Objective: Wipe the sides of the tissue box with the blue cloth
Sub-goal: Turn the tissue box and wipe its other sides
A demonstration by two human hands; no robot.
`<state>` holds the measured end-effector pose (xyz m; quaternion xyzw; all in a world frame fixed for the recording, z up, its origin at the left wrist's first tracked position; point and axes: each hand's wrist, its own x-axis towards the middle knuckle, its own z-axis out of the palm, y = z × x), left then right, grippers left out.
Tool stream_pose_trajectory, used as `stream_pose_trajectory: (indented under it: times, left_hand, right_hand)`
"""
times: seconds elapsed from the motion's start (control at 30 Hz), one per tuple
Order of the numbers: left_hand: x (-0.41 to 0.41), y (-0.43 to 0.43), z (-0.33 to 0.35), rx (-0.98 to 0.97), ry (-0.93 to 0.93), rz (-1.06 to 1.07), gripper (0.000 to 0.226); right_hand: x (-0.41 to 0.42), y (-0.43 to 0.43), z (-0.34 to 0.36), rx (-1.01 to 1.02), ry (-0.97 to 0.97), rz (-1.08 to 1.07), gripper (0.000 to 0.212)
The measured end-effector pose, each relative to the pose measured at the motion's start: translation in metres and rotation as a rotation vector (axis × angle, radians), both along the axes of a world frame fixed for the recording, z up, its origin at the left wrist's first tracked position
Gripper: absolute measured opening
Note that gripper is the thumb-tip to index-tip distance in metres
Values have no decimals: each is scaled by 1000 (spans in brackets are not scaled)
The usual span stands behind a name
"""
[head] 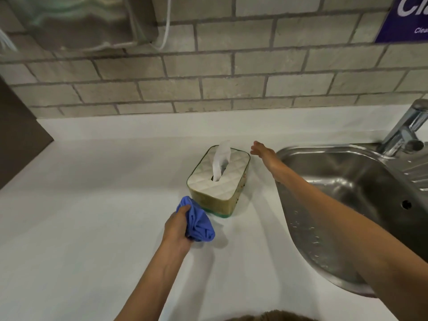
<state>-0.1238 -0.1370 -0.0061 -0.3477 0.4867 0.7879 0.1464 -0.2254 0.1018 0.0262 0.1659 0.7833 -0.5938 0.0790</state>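
Gripping the bunched blue cloth [199,222], the left hand [177,228] nears the tissue box [218,181] — right hand [264,152] released.

Left hand [177,225] bunched around blue cloth [199,222] just beside near corner of tissue box [218,181] on white counter [92,205], right hand [264,152] spread open past box's far right corner, beside steel sink [347,181].
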Motion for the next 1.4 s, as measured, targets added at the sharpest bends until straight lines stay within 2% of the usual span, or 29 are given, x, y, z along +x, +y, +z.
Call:
stream_pose_trajectory:
  times: [0.17, 0.3, 0.53, 0.67, 0.73, 0.83, 0.93, 1.03, 1.17, 1.27, 1.4]
  left_hand:
    - [-5, 10, 0, -11, 14, -32, 24]
    - [-20, 5, 2, -51, 25, -5, 33]
    - [-64, -10, 7, -127, 87, -20, 42]
    - [-83, -14, 12, -187, 138, -93, 38]
    - [-88, -16, 13, -220, 172, -115, 28]
    - [-89, -20, 12, -275, 188, -149, 7]
    - [-84, -25, 7, -320, 190, -177, 4]
    - [-78, -29, 2, -341, 185, -194, 16]
    - [-72, -32, -2, -357, 175, -219, 15]
    - [-70, -28, -3, -367, 200, -242, 16]
    - [-72, -25, 6, -418, 250, -237, 15]
  right_hand:
    - [5, -2, -8, -39, 29, 83, 47]
    - [22, 5, -15, -56, 79, 94, 53]
    - [72, 12, -20, -67, 170, 87, 40]
    - [95, 13, -25, -98, 217, 92, 27]
    - [99, 17, -30, -121, 232, 124, 27]
    - [91, 28, -35, -44, 195, 161, 59]
    - [70, 39, -34, 61, 64, 282, 111]
    - [44, 42, -29, 142, -57, 433, 137]
    - [15, 38, -23, 214, -119, 596, 140]
    - [7, 35, -22, 185, -98, 702, 131]
    - [4, 37, -19, 124, -81, 704, 128]
